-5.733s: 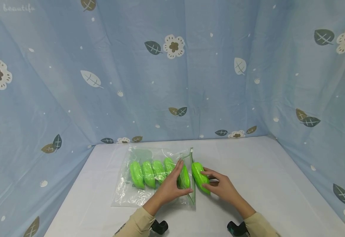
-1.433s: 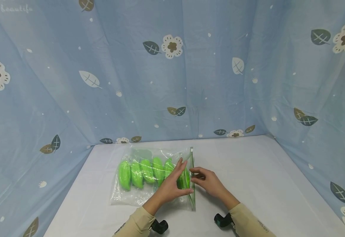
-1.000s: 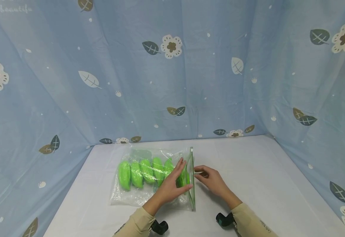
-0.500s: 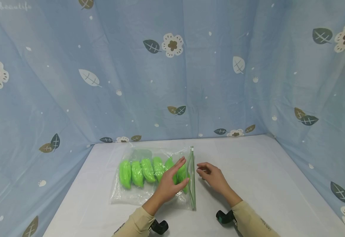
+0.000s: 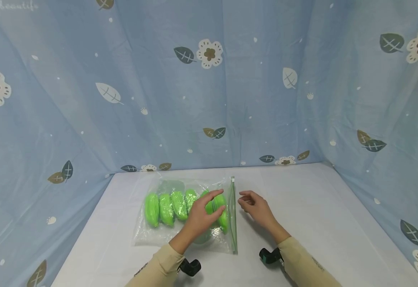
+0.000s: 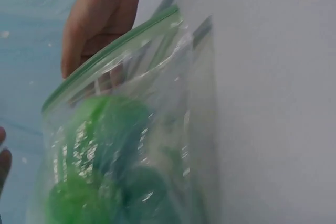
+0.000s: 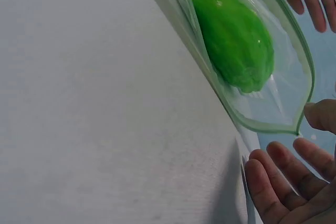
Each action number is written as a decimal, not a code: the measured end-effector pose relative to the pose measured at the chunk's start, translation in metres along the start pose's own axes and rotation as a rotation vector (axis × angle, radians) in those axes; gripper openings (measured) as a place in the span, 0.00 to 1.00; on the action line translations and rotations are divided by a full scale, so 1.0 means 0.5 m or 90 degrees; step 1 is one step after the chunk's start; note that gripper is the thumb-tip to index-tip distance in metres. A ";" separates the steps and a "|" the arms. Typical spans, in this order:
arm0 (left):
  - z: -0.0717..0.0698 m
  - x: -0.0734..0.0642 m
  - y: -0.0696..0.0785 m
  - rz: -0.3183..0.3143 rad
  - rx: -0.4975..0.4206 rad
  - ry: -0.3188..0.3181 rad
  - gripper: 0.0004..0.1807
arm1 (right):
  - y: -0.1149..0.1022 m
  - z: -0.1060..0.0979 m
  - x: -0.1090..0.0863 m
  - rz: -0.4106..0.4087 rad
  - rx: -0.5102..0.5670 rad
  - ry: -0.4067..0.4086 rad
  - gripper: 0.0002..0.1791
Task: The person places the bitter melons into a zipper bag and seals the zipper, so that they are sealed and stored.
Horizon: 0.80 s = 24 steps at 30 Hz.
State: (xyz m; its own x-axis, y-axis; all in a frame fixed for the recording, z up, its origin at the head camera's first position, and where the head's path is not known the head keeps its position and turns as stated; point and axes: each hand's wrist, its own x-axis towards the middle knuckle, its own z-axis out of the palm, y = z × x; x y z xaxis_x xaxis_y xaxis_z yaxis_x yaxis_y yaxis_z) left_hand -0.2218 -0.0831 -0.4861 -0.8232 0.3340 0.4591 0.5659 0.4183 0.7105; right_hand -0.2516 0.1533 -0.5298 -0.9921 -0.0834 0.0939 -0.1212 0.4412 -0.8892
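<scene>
A clear zip bag (image 5: 144,239) with a green strip along its mouth (image 5: 232,223) lies on the table in the head view. Inside it, several bright green, long, slightly curved fruit-like pieces (image 5: 152,210) form a row. My left hand (image 5: 200,215) hovers over the bag's right part, thumb and fingers spread apart, holding nothing. Just right of the mouth is my right hand (image 5: 257,207), fingers loosely bent with nothing in them. The right wrist view shows one green piece (image 7: 233,40) inside the gaping mouth, and right-hand fingers (image 7: 281,182) close to the bag's corner.
The table has a white cover (image 5: 320,223). A blue patterned curtain (image 5: 259,87) hangs behind it and along both sides. Black wrist cameras (image 5: 190,267) stick out beside each forearm, low over the table.
The green piece my right hand held outside the mouth now lies in the bag. My right hand has withdrawn slightly rightward. My left hand has drawn back left from the mouth.
</scene>
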 end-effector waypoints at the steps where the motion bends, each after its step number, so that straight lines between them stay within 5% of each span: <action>1: -0.004 0.004 0.001 -0.007 0.011 -0.004 0.27 | 0.000 0.000 0.002 0.001 0.000 0.000 0.22; 8: -0.033 0.034 0.001 -0.064 0.105 -0.057 0.28 | 0.000 0.000 0.023 -0.004 0.004 0.015 0.21; 15: -0.057 0.083 -0.025 -0.123 0.156 -0.126 0.43 | 0.003 0.008 0.050 -0.001 0.005 0.033 0.22; 24: -0.066 0.151 -0.070 -0.152 0.132 -0.169 0.36 | -0.002 0.022 0.076 -0.010 0.044 0.052 0.23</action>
State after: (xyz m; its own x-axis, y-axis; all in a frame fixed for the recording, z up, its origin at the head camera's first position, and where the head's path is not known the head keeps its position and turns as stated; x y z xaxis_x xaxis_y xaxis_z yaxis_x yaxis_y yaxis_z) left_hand -0.3053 -0.1003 -0.4590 -0.9076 0.4017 0.1216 0.3799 0.6629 0.6452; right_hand -0.2886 0.1399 -0.5302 -0.9898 -0.0155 0.1415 -0.1368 0.3774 -0.9159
